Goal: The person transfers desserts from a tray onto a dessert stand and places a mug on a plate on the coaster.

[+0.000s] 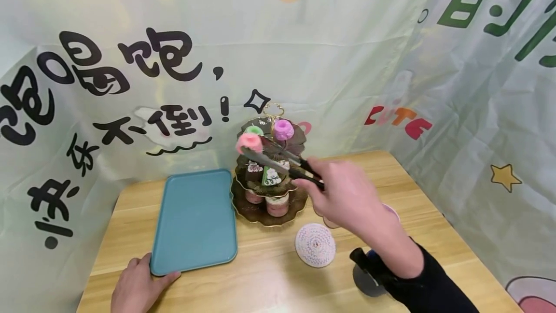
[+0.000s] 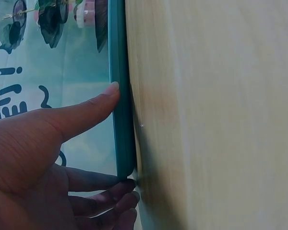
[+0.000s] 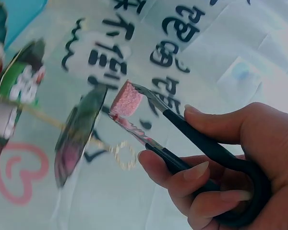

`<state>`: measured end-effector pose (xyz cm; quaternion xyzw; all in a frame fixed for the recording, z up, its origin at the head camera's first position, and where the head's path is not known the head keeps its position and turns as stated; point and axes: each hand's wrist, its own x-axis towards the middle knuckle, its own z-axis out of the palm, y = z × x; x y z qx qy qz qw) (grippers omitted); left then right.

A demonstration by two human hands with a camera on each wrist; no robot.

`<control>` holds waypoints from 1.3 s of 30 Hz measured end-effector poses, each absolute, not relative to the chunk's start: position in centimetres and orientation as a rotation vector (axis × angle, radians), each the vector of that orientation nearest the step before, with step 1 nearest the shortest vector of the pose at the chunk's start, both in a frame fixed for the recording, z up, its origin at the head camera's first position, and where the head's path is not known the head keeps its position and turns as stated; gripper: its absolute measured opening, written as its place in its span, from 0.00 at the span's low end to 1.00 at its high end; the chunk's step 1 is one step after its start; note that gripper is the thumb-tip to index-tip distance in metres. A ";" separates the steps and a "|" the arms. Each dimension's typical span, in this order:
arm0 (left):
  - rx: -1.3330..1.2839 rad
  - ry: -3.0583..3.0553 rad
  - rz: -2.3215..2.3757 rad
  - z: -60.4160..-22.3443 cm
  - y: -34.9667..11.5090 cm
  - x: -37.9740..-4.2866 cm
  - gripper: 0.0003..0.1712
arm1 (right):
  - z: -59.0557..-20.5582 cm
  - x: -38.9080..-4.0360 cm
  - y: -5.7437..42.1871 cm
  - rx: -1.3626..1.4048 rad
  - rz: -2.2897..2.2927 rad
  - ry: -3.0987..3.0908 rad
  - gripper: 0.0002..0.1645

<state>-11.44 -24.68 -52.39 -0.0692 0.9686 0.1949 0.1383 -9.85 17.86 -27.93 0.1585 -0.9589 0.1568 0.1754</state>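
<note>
My right hand [image 1: 345,194] grips black-handled metal tongs [image 1: 267,160]. Between the tong tips is a pink doughnut-like piece [image 1: 249,143], held in the air in front of a tiered stand [image 1: 247,212]; the right wrist view shows the pink piece [image 3: 127,99] apart from the top plate [image 3: 81,132]. A purple doughnut-like piece [image 1: 284,130] and a green piece [image 1: 254,130] sit on that top tier. My left hand [image 1: 135,285] holds the near left corner of a blue tray [image 1: 195,221], thumb on the front rim [image 2: 119,120] and fingers around the corner.
Cake-like pieces [image 1: 271,176] stand on the middle tier, and pink jar-like items [image 1: 277,206] on the bottom one. A round woven coaster [image 1: 315,245] lies on the wooden table [image 1: 260,279]. A dark round object [image 1: 367,281] is partly hidden under my right forearm. Printed cloth [image 1: 339,62] hangs behind.
</note>
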 end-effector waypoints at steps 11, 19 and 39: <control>-0.194 2.817 0.570 -52.5 -24.6 -11.5 0.68 | -28.1 -11.0 21.1 0.386 0.322 -2.746 0.27; -0.204 2.815 0.572 -52.6 -24.5 -11.4 0.68 | -27.3 -11.8 21.4 0.434 0.261 -2.795 0.27; -0.214 2.823 0.582 -52.5 -24.7 -11.4 0.67 | -24.3 -13.4 21.4 0.375 0.296 -3.069 0.22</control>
